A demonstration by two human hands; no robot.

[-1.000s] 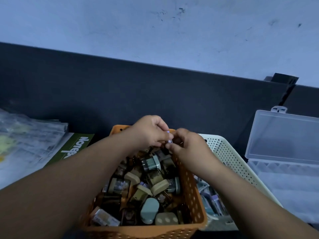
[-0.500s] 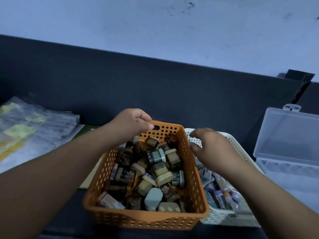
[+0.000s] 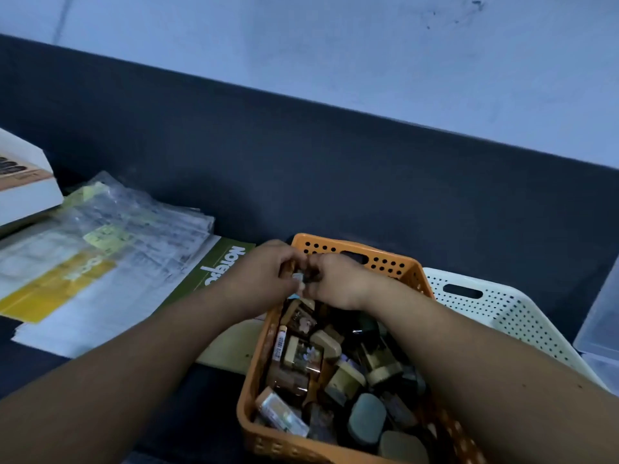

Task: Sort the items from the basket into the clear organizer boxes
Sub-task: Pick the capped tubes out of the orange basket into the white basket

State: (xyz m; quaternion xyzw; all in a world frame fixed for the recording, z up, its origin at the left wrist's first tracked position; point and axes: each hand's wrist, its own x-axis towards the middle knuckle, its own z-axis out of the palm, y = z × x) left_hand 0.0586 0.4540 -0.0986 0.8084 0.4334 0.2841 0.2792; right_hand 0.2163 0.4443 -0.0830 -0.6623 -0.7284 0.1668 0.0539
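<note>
An orange perforated basket (image 3: 385, 262) stands at the lower middle, filled with several small bottles, boxes and capped items. Over its far end my left hand (image 3: 264, 276) and my right hand (image 3: 338, 283) meet, fingers curled, both pinching a small dark item (image 3: 301, 278) between them. The item is mostly hidden by my fingers. A clear organizer box (image 3: 599, 323) shows only as a sliver at the right edge.
A white perforated basket (image 3: 495, 309) sits right of the orange one. On the left lie a green notebook (image 3: 217, 272), a stack of plastic-sleeved papers (image 3: 100, 249) and a white box (image 3: 23, 192). A dark panel and pale wall rise behind.
My hands were apart half a second ago; they have come together again over the basket's far end around a small item. The view has swung left, pushing the clear box to the edge.
</note>
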